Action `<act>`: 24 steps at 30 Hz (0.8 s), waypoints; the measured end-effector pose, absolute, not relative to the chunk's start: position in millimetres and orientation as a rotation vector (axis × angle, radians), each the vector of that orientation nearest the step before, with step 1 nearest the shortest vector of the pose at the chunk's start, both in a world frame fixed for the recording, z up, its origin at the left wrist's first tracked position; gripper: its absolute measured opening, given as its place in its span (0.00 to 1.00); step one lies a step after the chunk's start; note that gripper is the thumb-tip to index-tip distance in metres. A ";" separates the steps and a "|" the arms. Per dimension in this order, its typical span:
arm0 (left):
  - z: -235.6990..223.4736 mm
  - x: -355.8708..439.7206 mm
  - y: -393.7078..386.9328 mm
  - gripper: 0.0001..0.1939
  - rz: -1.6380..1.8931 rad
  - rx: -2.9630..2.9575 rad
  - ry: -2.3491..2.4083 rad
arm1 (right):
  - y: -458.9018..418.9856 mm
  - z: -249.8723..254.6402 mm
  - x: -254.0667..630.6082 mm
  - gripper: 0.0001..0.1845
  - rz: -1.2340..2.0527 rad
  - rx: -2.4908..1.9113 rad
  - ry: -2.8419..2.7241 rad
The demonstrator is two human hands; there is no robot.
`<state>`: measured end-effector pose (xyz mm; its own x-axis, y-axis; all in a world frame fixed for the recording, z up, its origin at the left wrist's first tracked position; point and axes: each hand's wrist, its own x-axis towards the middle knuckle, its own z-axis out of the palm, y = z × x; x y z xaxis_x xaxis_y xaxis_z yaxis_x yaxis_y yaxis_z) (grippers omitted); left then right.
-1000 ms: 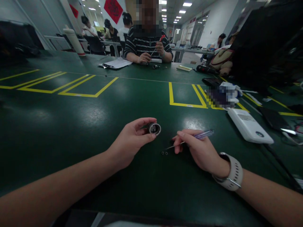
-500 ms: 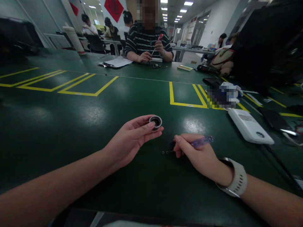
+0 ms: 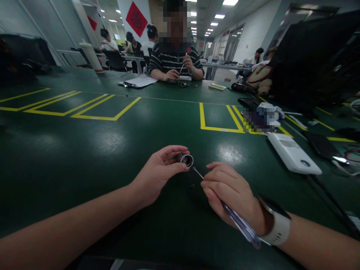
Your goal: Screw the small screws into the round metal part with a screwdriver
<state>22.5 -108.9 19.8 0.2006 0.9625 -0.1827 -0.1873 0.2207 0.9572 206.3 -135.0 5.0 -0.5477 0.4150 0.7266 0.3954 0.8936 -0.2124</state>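
Observation:
My left hand point(image 3: 163, 168) is closed around a short, hollow metal cylinder point(image 3: 188, 160). The cylinder's round opening faces right, with some dark detail inside. In my right hand point(image 3: 230, 187) is a screwdriver point(image 3: 243, 225) with a clear purplish handle, gripped between thumb and fingers. Its thin shaft points up and left, and the tip stops just short of the cylinder's rim. A small dark piece seems to sit on that tip, too small to make out. One tiny dark ring point(image 3: 192, 186) lies on the table below the tip.
Yellow tape point(image 3: 222, 130) marks boxes on the green table point(image 3: 112, 221). To the right lie a white device point(image 3: 294, 153) with a cable and a dark phone-like slab point(image 3: 323, 146). Opposite, a person in a striped shirt point(image 3: 176, 62) holds a screwdriver, beside papers point(image 3: 139, 81).
My right hand has turned the screwdriver and raised its tip from the table to near the cylinder. One of two small rings has left the table. My left hand tilted the cylinder's opening rightward.

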 end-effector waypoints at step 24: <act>19.5 28.6 -116.0 0.13 0.946 1.222 1.154 | -134.7 6.3 200.1 0.05 -0.057 -0.595 -2.285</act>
<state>28.6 -116.0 19.5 0.1916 0.9713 -0.1412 0.0524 0.1335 0.9897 200.1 -134.7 6.3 -0.6022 0.4001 0.6908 0.4341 0.8904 -0.1373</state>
